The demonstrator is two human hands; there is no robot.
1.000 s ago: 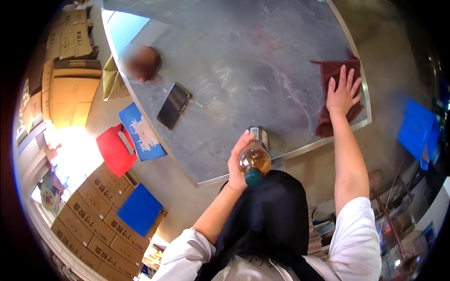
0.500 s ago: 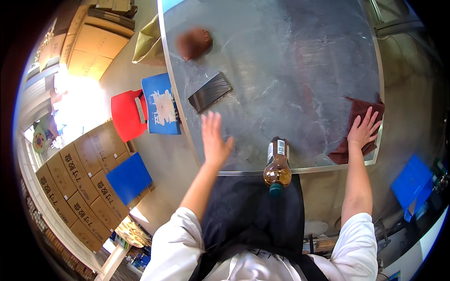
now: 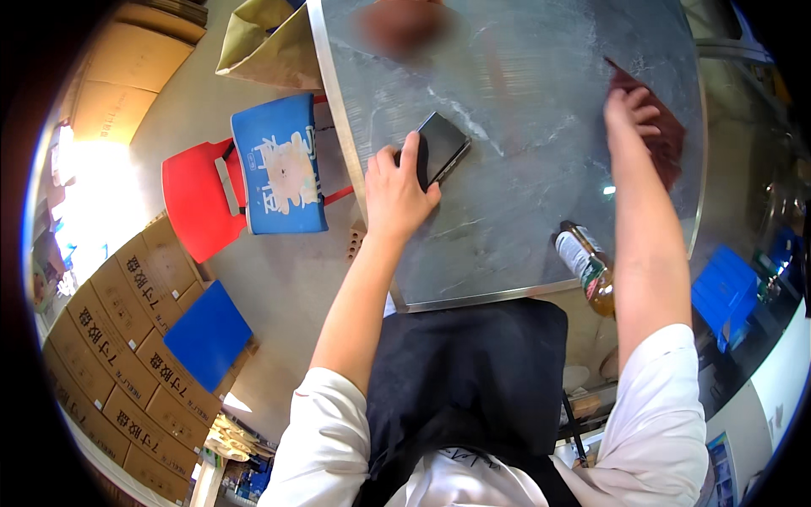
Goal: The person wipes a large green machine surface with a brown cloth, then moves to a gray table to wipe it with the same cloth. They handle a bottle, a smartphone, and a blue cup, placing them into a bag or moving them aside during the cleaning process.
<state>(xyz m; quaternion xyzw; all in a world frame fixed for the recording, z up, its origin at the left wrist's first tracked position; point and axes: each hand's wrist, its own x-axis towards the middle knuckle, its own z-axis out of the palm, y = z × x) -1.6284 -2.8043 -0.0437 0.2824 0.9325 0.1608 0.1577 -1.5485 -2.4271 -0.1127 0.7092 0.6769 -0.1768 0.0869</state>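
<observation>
Your left hand point(image 3: 399, 193) is palm-down by the table's point(image 3: 507, 228) left edge, thumb out; your right hand's point(image 3: 632, 110) nearer its right edge, fingers kinda bent.

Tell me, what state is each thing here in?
Left hand: closed on the phone's near end.
Phone: dark-faced; lifted or resting, unclear.
Right hand: half-curled over the brown cloth; blurred.
Brown cloth: rumpled, partly hidden by that hand.
Bottle: holds amber liquid; cap out of sight.
Round brown thing: too blurred to tell.
Cardboard boxes: stacked.
</observation>
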